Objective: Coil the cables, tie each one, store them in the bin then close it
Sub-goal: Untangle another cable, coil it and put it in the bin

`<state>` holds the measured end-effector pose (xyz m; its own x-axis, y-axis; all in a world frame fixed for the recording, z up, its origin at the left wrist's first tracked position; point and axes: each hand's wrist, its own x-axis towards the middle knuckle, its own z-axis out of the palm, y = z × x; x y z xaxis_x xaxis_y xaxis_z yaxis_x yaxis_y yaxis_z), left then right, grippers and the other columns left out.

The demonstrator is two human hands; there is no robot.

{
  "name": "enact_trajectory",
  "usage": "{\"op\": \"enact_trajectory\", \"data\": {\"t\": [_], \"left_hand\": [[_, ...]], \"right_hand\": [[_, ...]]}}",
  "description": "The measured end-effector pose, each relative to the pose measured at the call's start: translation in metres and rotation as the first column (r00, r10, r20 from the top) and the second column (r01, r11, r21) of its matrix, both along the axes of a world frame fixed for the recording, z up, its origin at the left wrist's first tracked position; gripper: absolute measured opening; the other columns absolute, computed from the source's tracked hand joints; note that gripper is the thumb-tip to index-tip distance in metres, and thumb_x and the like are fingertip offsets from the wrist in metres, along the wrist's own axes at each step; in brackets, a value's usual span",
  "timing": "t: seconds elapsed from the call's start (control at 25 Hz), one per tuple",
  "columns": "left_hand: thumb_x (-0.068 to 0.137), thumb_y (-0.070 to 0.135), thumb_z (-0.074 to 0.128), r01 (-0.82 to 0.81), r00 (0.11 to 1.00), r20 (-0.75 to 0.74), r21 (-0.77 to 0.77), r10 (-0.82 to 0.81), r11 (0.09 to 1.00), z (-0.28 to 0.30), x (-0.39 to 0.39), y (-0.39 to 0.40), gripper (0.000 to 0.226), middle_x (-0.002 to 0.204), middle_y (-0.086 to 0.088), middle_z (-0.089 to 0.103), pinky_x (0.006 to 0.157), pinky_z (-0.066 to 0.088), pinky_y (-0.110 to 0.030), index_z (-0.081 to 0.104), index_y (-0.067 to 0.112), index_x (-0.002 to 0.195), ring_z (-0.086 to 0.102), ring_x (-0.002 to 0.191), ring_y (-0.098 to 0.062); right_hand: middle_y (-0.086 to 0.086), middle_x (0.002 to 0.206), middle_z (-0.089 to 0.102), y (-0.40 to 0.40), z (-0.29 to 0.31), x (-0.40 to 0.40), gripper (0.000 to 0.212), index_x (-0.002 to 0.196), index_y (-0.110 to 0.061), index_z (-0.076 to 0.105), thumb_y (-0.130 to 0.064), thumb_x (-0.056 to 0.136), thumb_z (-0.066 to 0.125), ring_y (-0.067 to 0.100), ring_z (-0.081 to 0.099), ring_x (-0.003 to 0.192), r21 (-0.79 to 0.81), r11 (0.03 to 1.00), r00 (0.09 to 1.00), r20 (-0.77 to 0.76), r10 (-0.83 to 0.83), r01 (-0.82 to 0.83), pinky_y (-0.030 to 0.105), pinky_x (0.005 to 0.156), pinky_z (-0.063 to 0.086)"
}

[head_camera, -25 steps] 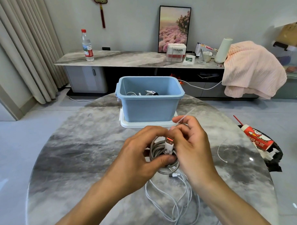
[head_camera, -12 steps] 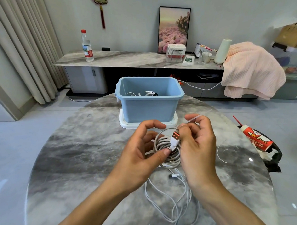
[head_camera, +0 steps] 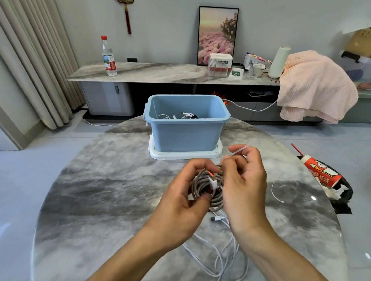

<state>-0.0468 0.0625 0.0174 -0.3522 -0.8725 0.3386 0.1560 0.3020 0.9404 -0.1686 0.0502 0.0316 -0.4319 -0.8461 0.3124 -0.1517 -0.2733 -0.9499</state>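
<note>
Round marble bench [head_camera: 94, 189] underneath both grips, grey-veined, glossy. Long marble sideboard [head_camera: 161, 73] well beyond the grips against the far wall, with a water bottle [head_camera: 108, 56] at its left, a white box [head_camera: 220, 63] near its middle and a pink cloth [head_camera: 314, 86] draped over its right end. Framed flower picture [head_camera: 217, 34] propped on it behind the box.

Blue bin [head_camera: 186, 125] just beyond the grips, open, upright, seated on its white lid [head_camera: 219, 153], which lies flat on the bench. White cables [head_camera: 176, 115] visible low inside the bin; count cannot be told.

Left hand [head_camera: 178, 199] curled round the near left side of a grey coil [head_camera: 208, 187], thumb pressed on the lower front of the turns, fingers hooked over the top. Coil held above the bench between the two grips, white plug with an orange tip lying across its front. Right hand [head_camera: 244, 184] touching the coil's right side, fingers curled, pinching a thin white tie [head_camera: 239, 149] that sticks out past the fingertips towards the bin. Whether the tie passes round the coil cannot be told.

Loose white cable [head_camera: 218, 261] sprawled on the bench below the grips and between the forearms, uncoiled, one small plug lying just under the coil. Red carton [head_camera: 321, 171] on dark wrapping well right of the right grip, at the bench edge. Spare thin tie [head_camera: 274, 188] curved on the bench between the right grip and the carton.
</note>
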Motion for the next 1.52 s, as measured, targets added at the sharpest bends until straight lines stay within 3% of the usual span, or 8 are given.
{"op": "enact_trajectory", "data": {"t": [0.16,0.24,0.52,0.68,0.88,1.08,1.36,1.52], "left_hand": [[0.088,-0.015,0.051,0.015,0.974,0.223,-0.228,0.037,0.974,0.004,0.009,-0.004,0.065,0.127,0.004,0.057,0.087,0.053,-0.052,0.053,0.035,0.130,0.058,0.114,-0.025],[0.087,-0.014,0.052,0.003,0.965,0.255,-0.265,0.067,0.964,0.006,0.008,-0.003,0.061,0.123,0.001,0.058,0.084,0.053,-0.053,0.057,0.030,0.128,0.058,0.111,-0.028],[0.081,-0.005,0.059,0.008,0.998,0.055,0.063,-0.011,0.998,0.013,0.019,-0.013,0.033,0.096,0.001,0.064,0.080,0.049,-0.036,0.060,0.020,0.102,0.059,0.087,-0.017],[0.080,-0.006,0.058,0.044,0.998,0.031,0.099,-0.047,0.994,0.012,0.014,-0.009,0.035,0.097,0.001,0.064,0.081,0.049,-0.035,0.058,0.020,0.103,0.059,0.086,-0.014],[0.082,-0.004,0.058,0.060,0.996,0.063,0.102,-0.067,0.993,0.014,0.008,-0.003,0.035,0.101,-0.013,0.062,0.080,0.048,-0.040,0.060,0.022,0.105,0.056,0.084,-0.015],[0.083,0.001,0.062,0.106,0.994,-0.008,0.183,-0.107,0.977,0.019,0.005,0.003,0.038,0.102,-0.004,0.067,0.079,0.054,-0.034,0.060,0.027,0.110,0.061,0.089,-0.015],[0.079,0.012,0.076,-0.062,0.998,0.027,0.164,0.059,0.985,0.017,-0.002,0.003,0.023,0.096,0.000,0.075,0.081,0.059,-0.037,0.071,0.021,0.100,0.070,0.086,-0.018],[0.078,0.018,0.068,-0.302,0.936,0.191,0.013,0.294,0.953,0.017,-0.004,0.005,0.011,0.070,0.002,0.068,0.059,0.049,-0.027,0.069,0.024,0.087,0.056,0.057,-0.015]], "right_hand": [[-0.007,0.062,0.054,0.001,0.001,-0.003,0.018,0.100,-0.020,0.052,-0.003,0.096,0.050,0.013,0.046,0.055,-0.017,0.999,0.999,0.007,0.048,-0.048,0.034,0.059,0.041],[-0.008,0.062,0.056,0.002,0.001,-0.004,0.017,0.102,-0.020,0.053,-0.004,0.097,0.051,0.012,0.049,0.057,-0.016,0.997,0.997,0.020,0.076,-0.075,0.035,0.062,0.042],[0.005,0.079,0.073,-0.002,0.018,-0.018,0.005,0.093,-0.010,0.060,-0.008,0.097,0.059,0.009,0.066,0.077,-0.010,0.972,0.970,0.063,0.235,-0.235,0.026,0.076,0.051],[0.001,0.070,0.066,-0.003,0.013,-0.013,0.010,0.093,-0.015,0.054,-0.011,0.102,0.051,0.015,0.061,0.070,-0.011,0.981,0.976,0.101,0.194,-0.194,0.037,0.072,0.050],[0.004,0.059,0.061,-0.002,0.014,-0.014,0.011,0.094,-0.021,0.048,-0.017,0.104,0.045,0.017,0.060,0.057,-0.018,0.999,0.997,-0.065,0.050,-0.051,0.034,0.062,0.049],[0.002,0.055,0.056,-0.001,0.014,-0.016,0.008,0.097,-0.019,0.046,-0.020,0.104,0.044,0.013,0.055,0.049,-0.101,0.995,0.971,-0.238,-0.021,-0.004,0.035,0.053,0.047],[-0.002,0.058,0.055,-0.008,0.001,-0.011,0.010,0.093,-0.021,0.048,-0.019,0.103,0.047,0.015,0.052,0.053,-0.015,0.999,0.986,-0.161,0.043,-0.046,0.038,0.059,0.047],[0.001,0.058,0.062,-0.009,0.002,-0.009,0.009,0.094,-0.015,0.051,-0.015,0.103,0.049,0.021,0.058,0.057,0.068,0.985,0.987,-0.031,0.158,-0.156,0.044,0.064,0.050]]}}
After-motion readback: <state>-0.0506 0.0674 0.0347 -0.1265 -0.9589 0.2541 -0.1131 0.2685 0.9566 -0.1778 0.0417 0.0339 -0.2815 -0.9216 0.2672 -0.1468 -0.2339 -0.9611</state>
